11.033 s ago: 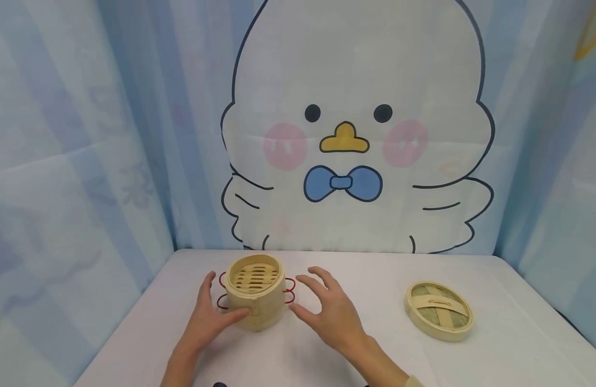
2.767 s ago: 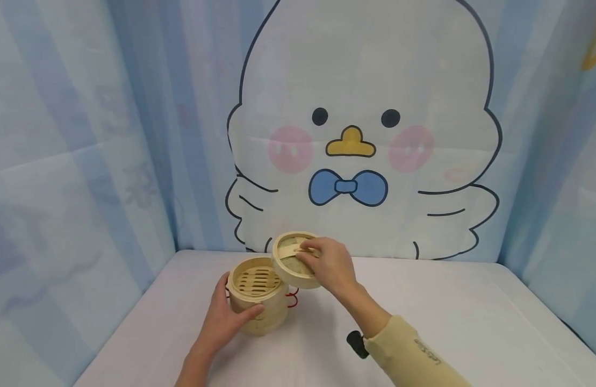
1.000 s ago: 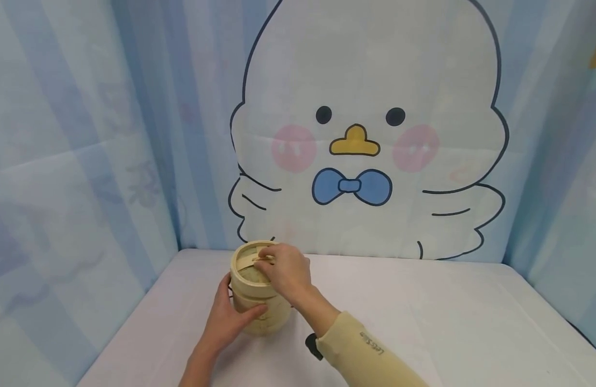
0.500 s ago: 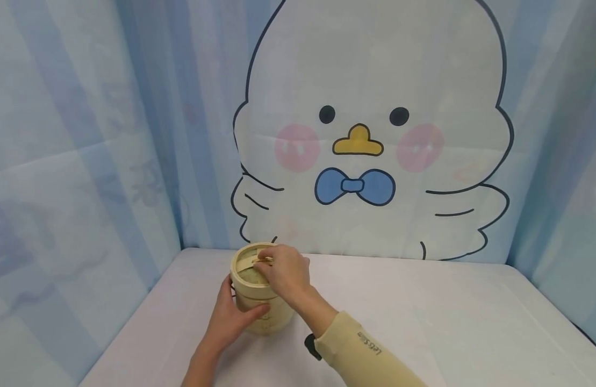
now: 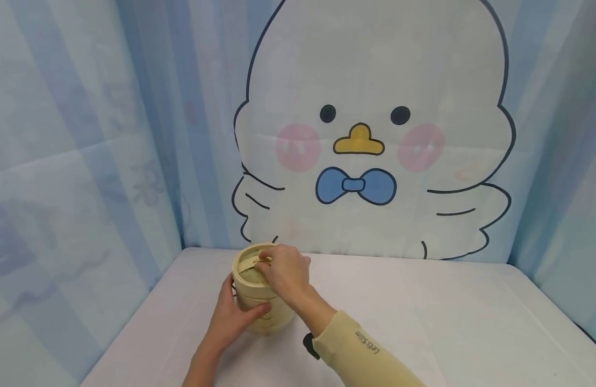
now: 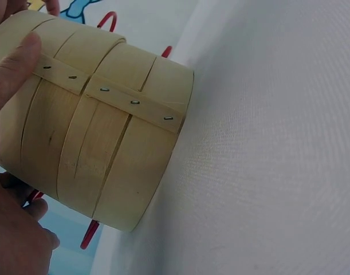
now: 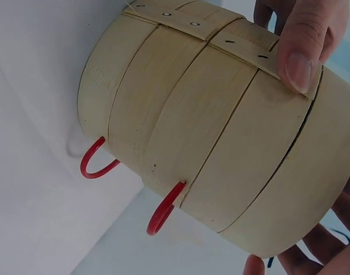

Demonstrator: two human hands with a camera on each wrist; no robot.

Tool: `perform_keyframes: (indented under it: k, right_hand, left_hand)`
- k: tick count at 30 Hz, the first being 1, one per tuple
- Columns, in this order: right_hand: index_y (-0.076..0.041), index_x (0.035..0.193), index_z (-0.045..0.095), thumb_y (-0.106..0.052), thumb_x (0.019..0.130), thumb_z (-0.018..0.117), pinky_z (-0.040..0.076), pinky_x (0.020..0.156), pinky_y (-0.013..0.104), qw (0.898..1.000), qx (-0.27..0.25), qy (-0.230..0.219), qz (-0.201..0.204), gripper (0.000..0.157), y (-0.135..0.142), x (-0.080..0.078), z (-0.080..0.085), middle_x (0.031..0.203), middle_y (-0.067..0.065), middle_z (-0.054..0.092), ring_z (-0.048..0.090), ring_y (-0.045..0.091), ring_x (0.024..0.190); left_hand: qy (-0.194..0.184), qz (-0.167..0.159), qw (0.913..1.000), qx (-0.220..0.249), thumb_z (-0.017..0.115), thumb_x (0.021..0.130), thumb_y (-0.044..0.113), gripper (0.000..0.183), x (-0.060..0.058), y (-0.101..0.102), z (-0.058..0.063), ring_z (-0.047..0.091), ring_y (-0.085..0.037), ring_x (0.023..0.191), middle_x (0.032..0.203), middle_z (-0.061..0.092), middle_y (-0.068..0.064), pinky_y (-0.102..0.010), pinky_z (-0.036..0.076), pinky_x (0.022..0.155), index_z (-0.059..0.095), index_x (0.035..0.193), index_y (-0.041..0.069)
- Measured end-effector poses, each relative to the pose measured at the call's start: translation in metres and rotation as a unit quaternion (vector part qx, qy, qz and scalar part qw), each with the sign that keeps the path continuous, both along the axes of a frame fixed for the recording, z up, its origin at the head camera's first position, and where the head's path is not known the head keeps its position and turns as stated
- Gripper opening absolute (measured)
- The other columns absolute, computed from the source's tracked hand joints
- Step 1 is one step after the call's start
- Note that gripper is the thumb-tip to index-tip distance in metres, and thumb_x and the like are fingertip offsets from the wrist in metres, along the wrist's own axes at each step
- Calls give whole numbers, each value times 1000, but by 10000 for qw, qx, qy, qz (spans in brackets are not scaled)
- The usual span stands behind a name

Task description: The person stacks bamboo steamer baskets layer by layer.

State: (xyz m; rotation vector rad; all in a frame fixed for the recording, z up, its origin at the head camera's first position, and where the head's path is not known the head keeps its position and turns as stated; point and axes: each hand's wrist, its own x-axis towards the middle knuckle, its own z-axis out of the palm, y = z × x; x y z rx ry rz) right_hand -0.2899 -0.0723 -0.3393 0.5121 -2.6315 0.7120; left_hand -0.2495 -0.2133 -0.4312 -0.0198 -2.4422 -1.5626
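Note:
A two-tier bamboo steamer [image 5: 273, 317] stands upright at the left of the white table. Its round lid [image 5: 252, 276] sits on top, level with the rim. My left hand [image 5: 227, 320] grips the steamer's left side, thumb across the front and fingers round the back. With bent fingertips, my right hand [image 5: 288, 271] pinches the lid's handle strip and hides part of the lid. In the left wrist view, the left thumb [image 6: 17, 69] lies on the stapled bamboo seam. Red loop handles [image 7: 163, 212] stick out from the steamer's side in the right wrist view.
The white tabletop [image 5: 423, 317] stretches to the right of the steamer. Behind it hangs a blue-striped curtain [image 5: 206, 134] with a large cartoon bird and bow tie. A small black device [image 5: 311, 345] shows below the right sleeve [image 5: 365, 349].
The lid lay on the right of the table earliest; my right hand carried it left and set it on the steamer, which my left hand took hold of. The last half second shows almost no motion.

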Motion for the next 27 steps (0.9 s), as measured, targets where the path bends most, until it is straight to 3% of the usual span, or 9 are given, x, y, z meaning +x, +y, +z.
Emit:
perform_keyframes:
  k: [9,27]
  right_hand:
    - [-21,103,81,-35,90,78,48,72,43,9998,108,-129,-121,19,-1,4,4,103,-4,75,68,22,93]
    - [-22,105,80,-35,90,78,49,71,44,9995,234,84,-171,20,-3,7,0,102,-3,76,69,23,92]
  left_hand:
    - [-2,12,10000,-29,89,77,40,112,0,1,0,43,-35,129,146,41,-20,-60,36,106,19,156,0]
    - [-160,90,9998,-87,88,77,43,114,1,0,2,42,-36,130,145,41,-21,-60,36,107,18,156,1]
